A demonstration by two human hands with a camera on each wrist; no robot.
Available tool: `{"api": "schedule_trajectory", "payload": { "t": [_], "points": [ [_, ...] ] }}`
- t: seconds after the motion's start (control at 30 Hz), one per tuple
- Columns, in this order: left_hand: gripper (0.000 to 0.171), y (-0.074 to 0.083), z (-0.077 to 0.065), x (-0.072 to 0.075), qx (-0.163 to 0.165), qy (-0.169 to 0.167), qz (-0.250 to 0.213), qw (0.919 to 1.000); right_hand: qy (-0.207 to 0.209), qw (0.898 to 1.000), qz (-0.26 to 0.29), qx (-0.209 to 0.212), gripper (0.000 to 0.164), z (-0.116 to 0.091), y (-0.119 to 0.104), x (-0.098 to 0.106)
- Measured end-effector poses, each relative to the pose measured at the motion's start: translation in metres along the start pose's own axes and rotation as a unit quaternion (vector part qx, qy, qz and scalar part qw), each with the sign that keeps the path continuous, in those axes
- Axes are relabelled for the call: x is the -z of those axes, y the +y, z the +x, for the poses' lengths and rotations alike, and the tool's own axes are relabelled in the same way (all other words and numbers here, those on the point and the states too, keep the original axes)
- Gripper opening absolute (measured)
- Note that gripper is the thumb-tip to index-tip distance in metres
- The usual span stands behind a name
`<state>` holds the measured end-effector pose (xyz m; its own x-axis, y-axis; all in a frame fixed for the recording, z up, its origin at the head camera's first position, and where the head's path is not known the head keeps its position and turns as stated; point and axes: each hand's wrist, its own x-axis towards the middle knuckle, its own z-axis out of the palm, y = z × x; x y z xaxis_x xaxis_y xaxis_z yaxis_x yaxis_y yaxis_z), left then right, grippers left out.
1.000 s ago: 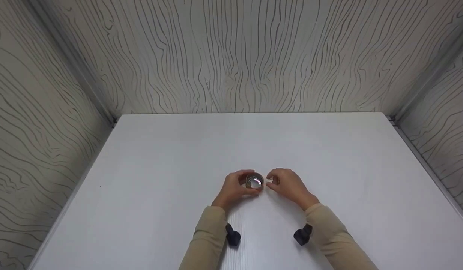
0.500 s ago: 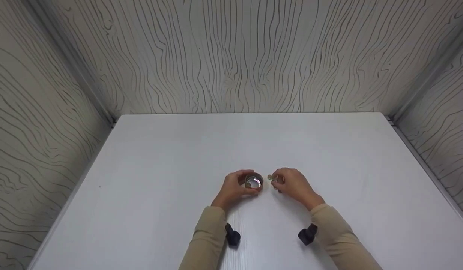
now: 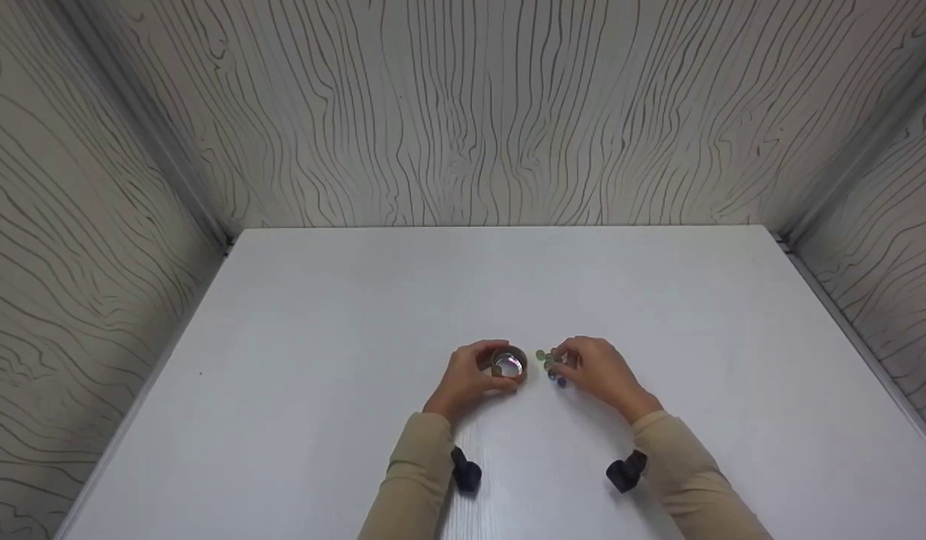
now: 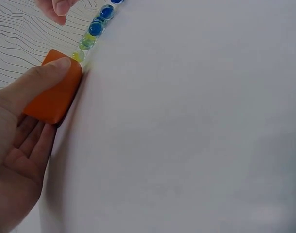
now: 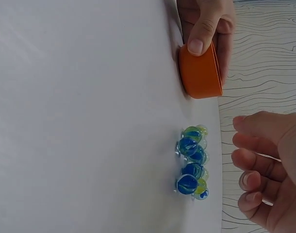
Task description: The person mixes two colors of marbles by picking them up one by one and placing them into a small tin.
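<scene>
Head view: You have the orange cup [image 3: 510, 364] standing upright on the white table [image 3: 358, 300], toward 5 o'clock from the middle of the view.
Cup mouth: It faces up toward you, round, with a bright silvery shine inside; whether anything lies at the bottom is too small to tell.
Cup side: Both wrist views show you a smooth orange wall.
Left hand [image 3: 465, 377]: It sits at 8 o'clock of the cup and grips it, your thumb pressed to the wall near 6 o'clock and other fingers near 11 o'clock, pinching the cup between them.
Marbles [image 5: 196, 155]: They lie bunched on the table outside the cup, just beside it at 3 o'clock in your head view; in the right wrist view several touch, see-through, some with deep blue swirls, others yellow-green.
Marble order: In your head view the green ones lie toward 11 o'clock of the bunch, the blue toward 5 o'clock.
Right hand [image 3: 598, 375]: It hovers at 3 o'clock of the cup, beside the marbles, your fingers loosely bent and slightly spread, gripping nothing.
Sleeves [image 3: 414, 480]: Both your forearms are in beige, each with a black fitting [image 3: 467, 475] at the wrist.
Walls [image 3: 463, 112]: Panels with dark wood-grain lines rise beyond the table at 12 o'clock.
</scene>
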<state>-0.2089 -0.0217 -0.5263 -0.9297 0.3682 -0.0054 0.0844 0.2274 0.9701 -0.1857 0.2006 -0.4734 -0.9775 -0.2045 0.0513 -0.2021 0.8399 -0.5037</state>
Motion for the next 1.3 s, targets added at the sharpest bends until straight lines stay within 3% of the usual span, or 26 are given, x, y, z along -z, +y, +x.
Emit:
{"api": "schedule_trajectory", "payload": {
  "t": [0.53,0.77,1.3],
  "points": [
    [0.062,-0.001,0.001,-0.003,0.01,0.006,-0.005,0.9999,-0.003,1.0,-0.012,-0.015,0.016,-0.01,0.02,0.008],
    [0.063,-0.002,0.002,-0.003,-0.008,0.002,-0.006,1.0,-0.004,1.0,-0.014,-0.017,0.015,-0.013,0.026,0.011],
    [0.064,-0.001,0.002,-0.001,-0.004,0.004,-0.001,1.0,-0.028,0.999,-0.018,-0.037,0.013,-0.019,0.033,0.008]
  ]
}}
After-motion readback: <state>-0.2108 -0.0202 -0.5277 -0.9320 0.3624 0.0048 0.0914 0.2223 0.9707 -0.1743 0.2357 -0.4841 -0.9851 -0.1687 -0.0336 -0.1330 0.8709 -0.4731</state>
